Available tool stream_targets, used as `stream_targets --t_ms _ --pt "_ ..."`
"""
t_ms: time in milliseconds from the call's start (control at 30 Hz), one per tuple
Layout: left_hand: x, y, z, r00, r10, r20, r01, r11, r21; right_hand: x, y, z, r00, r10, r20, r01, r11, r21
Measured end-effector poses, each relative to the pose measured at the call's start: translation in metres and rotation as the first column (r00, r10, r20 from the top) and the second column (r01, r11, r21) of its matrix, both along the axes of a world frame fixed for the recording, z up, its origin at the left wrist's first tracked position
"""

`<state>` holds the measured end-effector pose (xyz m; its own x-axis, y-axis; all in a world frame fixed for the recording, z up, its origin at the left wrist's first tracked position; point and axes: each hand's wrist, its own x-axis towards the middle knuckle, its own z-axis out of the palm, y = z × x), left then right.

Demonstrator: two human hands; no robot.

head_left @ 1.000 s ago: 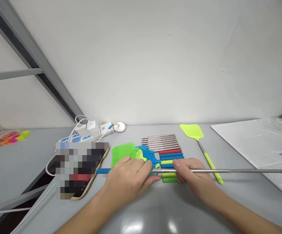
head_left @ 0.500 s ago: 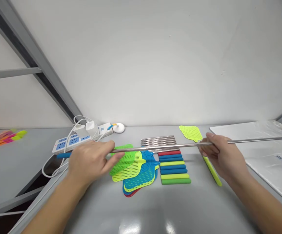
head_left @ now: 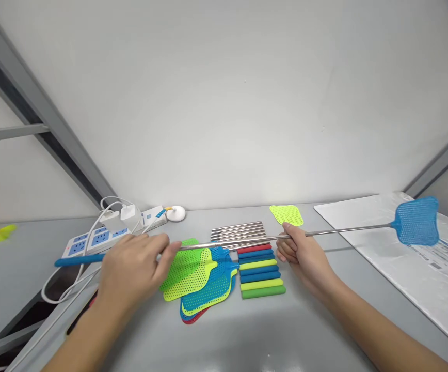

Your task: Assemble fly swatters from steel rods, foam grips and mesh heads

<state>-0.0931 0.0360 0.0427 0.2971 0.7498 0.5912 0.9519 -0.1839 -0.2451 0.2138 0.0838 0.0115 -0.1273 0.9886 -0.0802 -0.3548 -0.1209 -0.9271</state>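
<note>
A long telescopic fly swatter [head_left: 344, 229] is held level above the table. Its blue handle [head_left: 77, 260] sticks out on the left, and its blue mesh head [head_left: 417, 222] is at the far right. My left hand [head_left: 133, 274] is wrapped round it near the handle. Farther along, the fingers of my right hand [head_left: 301, 248] close on the metal rod. Below lie overlapping green, yellow, blue and red swatter heads [head_left: 204, 297], several metal rods [head_left: 239, 231] and a column of coloured handle sleeves [head_left: 261, 284]. A single yellow swatter head [head_left: 287, 214] rests behind my right hand.
A power strip [head_left: 79, 247] with white plugs and cables stands at the back left, with a round white device [head_left: 176, 213] beside it. A white plastic-wrapped sheet [head_left: 363, 209] covers the right side. A grey metal frame [head_left: 49, 98] rises at the left.
My right hand has moved leftward, closer to my left hand. The swatter's blue head has come into view at the right. The loose yellow handle near my right hand no longer shows.
</note>
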Motion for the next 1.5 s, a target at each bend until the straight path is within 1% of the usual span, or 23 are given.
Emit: stream_targets --t_ms 67,133,233,367,500,600,700,800,1000,1100,1200,1300,1400,1467,1500 --pt "0.018 -0.008 -0.002 0.998 -0.055 -0.027 0.056 0.998 0.014 0.001 -0.001 0.001 1.0 -0.002 -0.023 0.002 1.0 -0.005" --pt "0.033 -0.013 -0.005 0.995 -0.091 -0.049 0.093 0.995 0.03 0.001 -0.001 -0.001 1.0 -0.002 -0.012 0.002 1.0 0.012" --pt "0.04 -0.014 -0.009 0.992 -0.111 -0.068 0.114 0.992 0.046 -0.001 0.0 -0.002 0.999 0.001 0.039 -0.002 1.0 0.029" --pt "0.024 -0.005 -0.011 0.992 -0.084 -0.093 0.089 0.995 0.048 0.003 -0.001 0.007 0.996 -0.019 0.088 0.016 0.999 0.041" --pt "0.007 0.002 -0.011 0.987 -0.104 -0.119 0.112 0.992 0.063 0.012 -0.001 0.018 0.986 -0.064 0.152 0.057 0.997 0.054" --pt "0.001 0.005 -0.014 0.988 -0.096 -0.118 0.102 0.994 0.045 0.016 0.001 0.02 0.983 -0.055 0.173 0.048 0.998 0.046" --pt "-0.006 0.009 -0.019 0.994 -0.071 -0.087 0.074 0.997 0.035 0.02 0.007 0.018 0.985 -0.068 0.157 0.059 0.996 0.064" --pt "-0.012 0.013 -0.022 0.998 -0.055 -0.026 0.057 0.997 0.049 0.024 0.013 0.015 0.982 -0.143 0.126 0.131 0.987 0.095" --pt "-0.013 0.01 -0.011 0.996 -0.005 0.085 -0.006 0.992 0.13 0.023 0.015 0.012 0.961 -0.276 0.001 0.273 0.953 0.134" --pt "-0.011 0.009 -0.008 0.995 -0.016 0.101 0.0 0.986 0.166 0.022 0.013 0.011 0.956 -0.293 -0.02 0.292 0.943 0.159" --pt "-0.004 0.009 -0.012 0.992 -0.096 0.081 0.082 0.983 0.165 0.022 0.012 0.008 0.96 -0.278 0.004 0.272 0.943 0.193" --pt "0.016 0.004 -0.019 0.983 -0.175 0.057 0.171 0.983 0.074 0.016 0.007 0.002 0.964 -0.23 0.136 0.19 0.948 0.255" --pt "0.04 -0.005 -0.023 0.956 -0.283 0.077 0.284 0.959 -0.002 0.004 -0.007 -0.006 0.933 -0.104 0.345 -0.01 0.95 0.314" --pt "0.051 -0.009 -0.025 0.939 -0.331 0.094 0.336 0.941 -0.035 -0.002 -0.017 -0.009 0.898 -0.007 0.44 -0.145 0.939 0.312" --pt "0.054 -0.01 -0.025 0.935 -0.342 0.097 0.348 0.936 -0.051 -0.004 -0.02 -0.009 0.884 0.03 0.467 -0.192 0.933 0.304"
